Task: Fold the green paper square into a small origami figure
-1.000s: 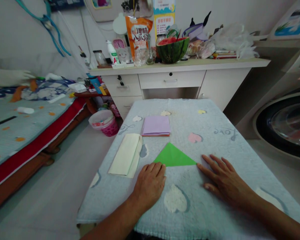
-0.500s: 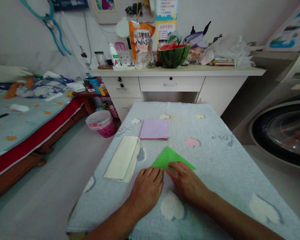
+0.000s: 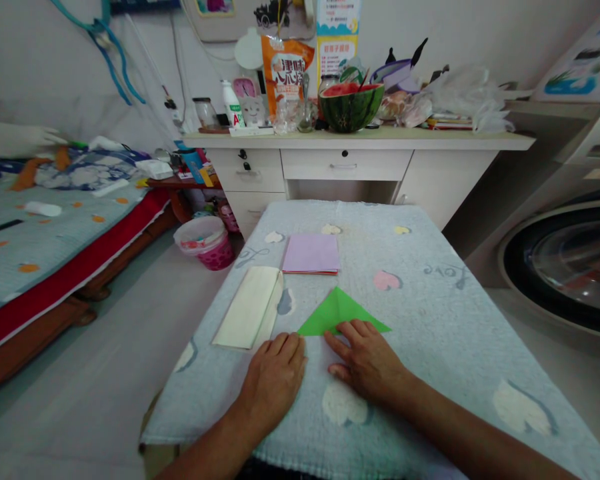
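Observation:
A green sheet of paper point(image 3: 341, 312), folded into a triangle, lies on the cloth-covered table with its point away from me. My left hand point(image 3: 276, 373) rests at its left corner, fingers side by side, stretched forward and lying down; the thumb is mostly hidden. On the lower edge, near the middle, lie the fingertips of my right hand point(image 3: 365, 360), fingers apart and thumb out to the left. Beyond the triangle sits a stack of square paper point(image 3: 311, 253), purple on top with red showing underneath. A folded cream paper packet point(image 3: 250, 308) lies to the left.
A heart-patterned cloth point(image 3: 430, 360) covers the table. Behind it stands a white desk point(image 3: 345, 163) bearing a cut watermelon point(image 3: 351, 110), an orange snack bag point(image 3: 285, 77) and jars. A pink bucket point(image 3: 207, 247) and a bed point(image 3: 45, 247) are left; a washing machine point(image 3: 570, 247) is right.
My left hand has slid left and toward me along the folded edge to the triangle's left corner. My right fingers have spread, and the thumb has moved off the paper. The view has shifted slightly.

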The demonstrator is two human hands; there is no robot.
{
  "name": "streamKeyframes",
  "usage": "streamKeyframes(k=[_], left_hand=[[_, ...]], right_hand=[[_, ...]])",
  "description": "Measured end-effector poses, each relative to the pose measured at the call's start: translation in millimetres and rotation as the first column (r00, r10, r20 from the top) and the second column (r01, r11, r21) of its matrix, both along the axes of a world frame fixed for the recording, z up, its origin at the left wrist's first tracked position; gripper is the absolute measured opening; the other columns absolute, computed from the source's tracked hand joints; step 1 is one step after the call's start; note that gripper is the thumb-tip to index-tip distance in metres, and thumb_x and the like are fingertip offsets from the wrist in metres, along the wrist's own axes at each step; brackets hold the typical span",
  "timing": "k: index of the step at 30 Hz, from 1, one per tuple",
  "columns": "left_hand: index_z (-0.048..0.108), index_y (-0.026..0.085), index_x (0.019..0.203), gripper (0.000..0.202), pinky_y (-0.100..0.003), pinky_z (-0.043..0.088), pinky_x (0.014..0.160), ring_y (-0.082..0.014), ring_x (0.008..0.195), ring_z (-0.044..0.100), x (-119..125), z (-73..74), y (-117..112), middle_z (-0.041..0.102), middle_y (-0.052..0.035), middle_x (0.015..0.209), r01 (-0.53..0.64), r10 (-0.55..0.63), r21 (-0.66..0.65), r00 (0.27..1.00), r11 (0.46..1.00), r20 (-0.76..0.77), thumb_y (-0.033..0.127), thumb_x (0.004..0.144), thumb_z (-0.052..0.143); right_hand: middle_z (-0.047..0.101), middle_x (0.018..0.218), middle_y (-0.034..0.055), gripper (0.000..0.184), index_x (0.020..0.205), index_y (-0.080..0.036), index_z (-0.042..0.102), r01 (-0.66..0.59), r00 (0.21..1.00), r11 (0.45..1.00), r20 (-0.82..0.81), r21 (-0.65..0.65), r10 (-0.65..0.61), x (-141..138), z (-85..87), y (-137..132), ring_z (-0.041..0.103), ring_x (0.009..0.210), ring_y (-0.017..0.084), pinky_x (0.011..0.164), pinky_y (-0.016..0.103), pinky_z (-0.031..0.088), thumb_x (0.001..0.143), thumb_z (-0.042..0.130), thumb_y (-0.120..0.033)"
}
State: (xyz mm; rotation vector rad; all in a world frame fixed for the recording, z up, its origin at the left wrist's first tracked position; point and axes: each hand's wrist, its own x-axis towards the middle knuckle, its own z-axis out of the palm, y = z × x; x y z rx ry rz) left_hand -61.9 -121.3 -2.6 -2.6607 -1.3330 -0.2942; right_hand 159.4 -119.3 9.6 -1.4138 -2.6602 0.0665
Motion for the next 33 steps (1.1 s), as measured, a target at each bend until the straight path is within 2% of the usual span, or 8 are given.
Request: streamKeyframes(k=[4, 14, 18, 22, 24, 27, 29, 33], left_hand=[[0.062, 0.014, 0.111, 0.024, -0.039, 0.046, 0.078, -0.0249, 0.097, 0.058, 1.2, -0.6, 0.0, 0.065, -0.0079, 0.105, -0.022, 0.022, -0.006, 1.0, 1.0, -0.012, 0.016, 0.088, 0.053], [0.062, 0.013, 0.111, 0.026, -0.042, 0.048, 0.08, -0.0271, 0.1, 0.058, 1.5, -3.3, 0.9, 0.065, -0.0107, 0.108, -0.031, 0.031, -0.017, 0.999, 0.999, -0.028, 0.016, 0.087, 0.052], [0.062, 0.014, 0.111, 0.026, -0.042, 0.049, 0.081, -0.0271, 0.1, 0.058, 1.7, 2.2, 0.5, 0.064, -0.0104, 0.108, -0.045, 0.042, -0.083, 0.998, 0.996, -0.037, 0.015, 0.087, 0.052], [0.062, 0.017, 0.104, 0.019, -0.043, 0.049, 0.083, -0.0262, 0.095, 0.058, 5.5, 17.4, 4.3, 0.064, -0.008, 0.101, -0.055, 0.054, -0.197, 0.999, 0.979, -0.009, 0.018, 0.087, 0.052], [0.06, 0.017, 0.107, 0.021, -0.043, 0.048, 0.087, -0.0266, 0.099, 0.056, 11.0, 25.4, 9.4, 0.062, -0.0086, 0.105, -0.078, 0.09, -0.203, 0.995, 0.976, 0.049, 0.019, 0.087, 0.053], [0.048, 0.017, 0.126, 0.045, -0.044, 0.044, 0.095, -0.0278, 0.111, 0.051, 23.6, 31.7, 20.4, 0.057, -0.0103, 0.12, -0.079, 0.114, -0.21, 0.98, 0.975, 0.164, 0.025, 0.083, 0.061], [0.044, 0.016, 0.129, 0.056, -0.046, 0.043, 0.097, -0.0295, 0.116, 0.048, 32.3, 31.4, 28.2, 0.054, -0.0114, 0.123, -0.091, 0.141, -0.233, 0.968, 0.968, 0.209, 0.03, 0.079, 0.066], [0.048, 0.017, 0.118, 0.051, -0.046, 0.043, 0.094, -0.03, 0.112, 0.05, 43.6, 26.5, 39.6, 0.057, -0.0103, 0.113, -0.096, 0.169, -0.271, 0.951, 0.958, 0.258, 0.031, 0.074, 0.07]], right_hand=[[0.062, 0.113, 0.0123, 0.049, 0.123, -0.017, 0.061, 0.035, 0.999, 0.999, 0.0, 0.011, -0.035, 20.1, 0.0, -6.6, 0.054, 0.099, 0.029, 0.085, 0.044, 0.043, 0.087, 0.059, -0.05], [0.063, 0.12, 0.0124, 0.041, 0.125, -0.018, 0.06, 0.132, 0.988, 0.982, 0.059, 0.135, -0.141, 102.6, -4.0, -33.6, 0.056, 0.104, 0.03, 0.087, 0.044, 0.044, 0.09, 0.057, -0.038], [0.065, 0.116, 0.0124, 0.034, 0.118, -0.018, 0.064, 0.158, 0.986, 0.982, 0.038, 0.101, -0.163, 118.1, 2.4, -33.4, 0.058, 0.102, 0.03, 0.088, 0.047, 0.045, 0.09, 0.055, -0.034], [0.065, 0.112, 0.0129, 0.025, 0.095, -0.019, 0.071, 0.203, 0.978, 0.979, -0.053, -0.019, -0.204, 116.2, 18.2, -19.5, 0.059, 0.1, 0.028, 0.087, 0.045, 0.047, 0.094, 0.049, -0.03], [0.064, 0.112, 0.0139, 0.026, 0.107, -0.017, 0.067, 0.223, 0.967, 0.971, -0.11, -0.082, -0.232, 106.3, 24.6, -9.3, 0.059, 0.1, 0.027, 0.089, 0.043, 0.047, 0.093, 0.05, -0.029], [0.061, 0.119, 0.0157, 0.04, 0.125, -0.013, 0.057, 0.254, 0.948, 0.959, -0.162, -0.128, -0.272, 84.0, 28.2, 7.3, 0.057, 0.107, 0.027, 0.096, 0.042, 0.044, 0.088, 0.055, -0.028], [0.062, 0.115, 0.016, 0.042, 0.126, -0.012, 0.056, 0.27, 0.944, 0.952, -0.154, -0.146, -0.291, 69.5, 26.9, 18.3, 0.057, 0.106, 0.027, 0.095, 0.041, 0.044, 0.087, 0.056, -0.028], [0.063, 0.102, 0.0143, 0.03, 0.11, -0.013, 0.063, 0.293, 0.94, 0.946, -0.141, -0.141, -0.312, 54.6, 17.0, 36.6, 0.058, 0.094, 0.026, 0.087, 0.038, 0.044, 0.084, 0.059, -0.026]])
